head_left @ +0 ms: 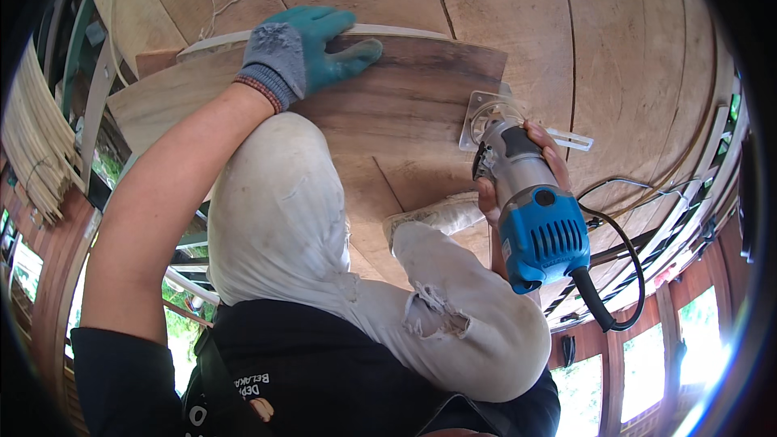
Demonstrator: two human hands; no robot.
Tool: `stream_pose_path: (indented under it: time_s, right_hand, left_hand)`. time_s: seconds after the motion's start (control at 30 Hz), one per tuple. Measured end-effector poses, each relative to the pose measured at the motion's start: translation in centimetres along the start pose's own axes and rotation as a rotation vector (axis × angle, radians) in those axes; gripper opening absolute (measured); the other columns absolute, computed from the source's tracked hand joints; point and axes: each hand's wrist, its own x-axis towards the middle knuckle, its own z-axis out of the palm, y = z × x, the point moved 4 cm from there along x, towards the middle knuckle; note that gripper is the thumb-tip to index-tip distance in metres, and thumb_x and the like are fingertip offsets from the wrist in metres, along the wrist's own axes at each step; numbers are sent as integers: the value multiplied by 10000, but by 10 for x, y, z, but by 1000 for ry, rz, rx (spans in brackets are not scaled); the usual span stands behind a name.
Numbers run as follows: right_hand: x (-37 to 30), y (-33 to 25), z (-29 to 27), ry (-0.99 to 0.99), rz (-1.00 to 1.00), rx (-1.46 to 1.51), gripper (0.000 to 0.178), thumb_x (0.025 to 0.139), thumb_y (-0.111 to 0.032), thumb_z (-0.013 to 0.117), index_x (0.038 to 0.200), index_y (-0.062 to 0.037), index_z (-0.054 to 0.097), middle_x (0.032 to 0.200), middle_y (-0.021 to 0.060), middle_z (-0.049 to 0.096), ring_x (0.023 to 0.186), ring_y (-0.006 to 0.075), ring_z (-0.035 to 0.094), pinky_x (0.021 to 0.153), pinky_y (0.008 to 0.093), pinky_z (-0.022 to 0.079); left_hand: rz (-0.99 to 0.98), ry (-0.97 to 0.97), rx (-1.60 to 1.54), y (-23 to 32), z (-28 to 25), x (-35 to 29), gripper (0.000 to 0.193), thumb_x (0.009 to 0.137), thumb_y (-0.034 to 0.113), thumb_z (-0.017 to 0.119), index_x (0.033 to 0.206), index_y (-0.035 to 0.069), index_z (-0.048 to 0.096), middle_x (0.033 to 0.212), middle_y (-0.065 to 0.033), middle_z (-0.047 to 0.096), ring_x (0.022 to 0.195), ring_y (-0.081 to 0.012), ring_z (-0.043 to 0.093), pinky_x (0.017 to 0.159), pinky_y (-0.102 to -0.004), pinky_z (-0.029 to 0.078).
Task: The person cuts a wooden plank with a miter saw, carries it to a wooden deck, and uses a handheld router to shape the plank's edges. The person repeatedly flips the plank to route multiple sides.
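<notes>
At upper centre, the board [421, 101] is lying on the planks [631, 57], the left hand [306, 48] resting across its upper edge. Right of centre, the router [538, 210] is sitting in the right hand [554, 159], its base [472, 125] being located at the board's right end. The strip bundle [39, 133] is occupying the far left.

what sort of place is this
Probably a woodworking area: there is a corded blue-and-silver power tool with a clear base plate, a curved wooden board lying on broad wooden planks, and pale wooden strips stacked at the left.
</notes>
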Motion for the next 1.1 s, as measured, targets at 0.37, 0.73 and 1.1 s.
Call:
stream_pose_path:
  time_s: [0.37, 0.73, 1.1]
  right_hand:
    - [-1, 6, 0, 4, -16, -1, 959, 769, -200, 881, 1511, -149, 275, 1402, 188, 500, 1310, 327, 549, 1122, 434, 470]
    - [1, 7, 3, 104, -34, 22, 827, 805, -318, 871, 1466, -124, 412, 1356, 224, 571, 1291, 370, 575, 1117, 520, 485]
    - [9, 1, 0, -22, 13, -41, 957, 779, -223, 893, 1513, -173, 282, 1418, 156, 501, 1322, 328, 544, 1133, 453, 460]
  left_hand:
    - [-8, -30, 42, -2, 2, 0, 548, 874, 554, 742, 1155, 84, 738, 1033, -128, 738, 902, -313, 709, 821, -410, 573]
    - [-22, -52, 27, -1, 0, 0, 552, 874, 563, 739, 1159, 90, 737, 1012, -124, 737, 875, -301, 708, 803, -410, 570]
    - [-13, -28, 29, -1, 0, 0, 557, 873, 568, 736, 1157, 89, 741, 1017, -133, 735, 869, -307, 705, 809, -407, 570]
